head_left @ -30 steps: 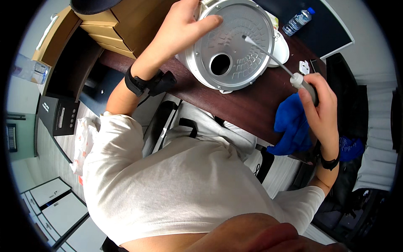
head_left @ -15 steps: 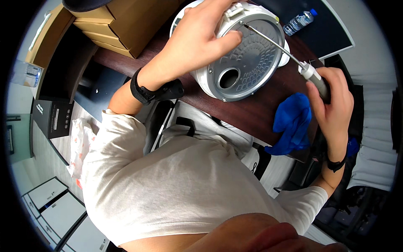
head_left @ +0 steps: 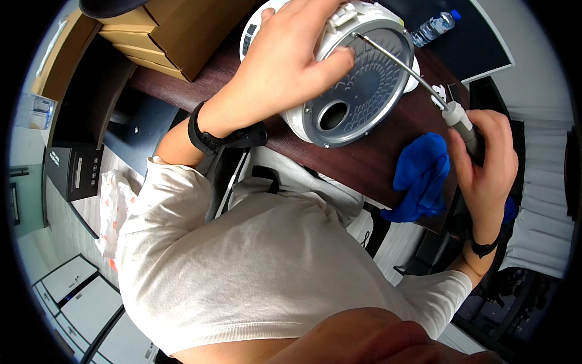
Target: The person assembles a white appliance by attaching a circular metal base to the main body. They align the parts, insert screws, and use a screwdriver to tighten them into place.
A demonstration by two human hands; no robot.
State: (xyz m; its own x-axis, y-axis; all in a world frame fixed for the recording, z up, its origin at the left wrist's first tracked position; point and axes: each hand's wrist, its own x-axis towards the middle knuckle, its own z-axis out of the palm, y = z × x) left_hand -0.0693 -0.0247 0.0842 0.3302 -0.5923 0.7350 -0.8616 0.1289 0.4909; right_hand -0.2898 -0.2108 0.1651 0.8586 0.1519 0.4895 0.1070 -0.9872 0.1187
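Observation:
A round white appliance (head_left: 295,124) lies tipped on its side on the table. Its grey metal plate (head_left: 370,91) faces me, embossed with a pattern and pierced by one round hole, with small screws along the rim. My left hand (head_left: 291,67) grips the appliance from the upper left, thumb across the plate's edge. A long-shafted screwdriver (head_left: 400,65) with a white and grey handle is in my right hand (head_left: 485,151), fingers wrapped round the handle. The screwdriver's tip meets the rim at an upper screw, close to my left thumb.
On the dark wooden table (head_left: 364,167), a blue cloth (head_left: 421,176) lies near the right front edge. A small white piece (head_left: 439,94) sits behind the screwdriver handle. Farther back are a water bottle (head_left: 435,29) and, at left, cardboard boxes (head_left: 182,36).
My right hand and the screwdriver handle have shifted slightly right and down, while the tip stays at the upper rim. My left hand keeps its hold on the appliance.

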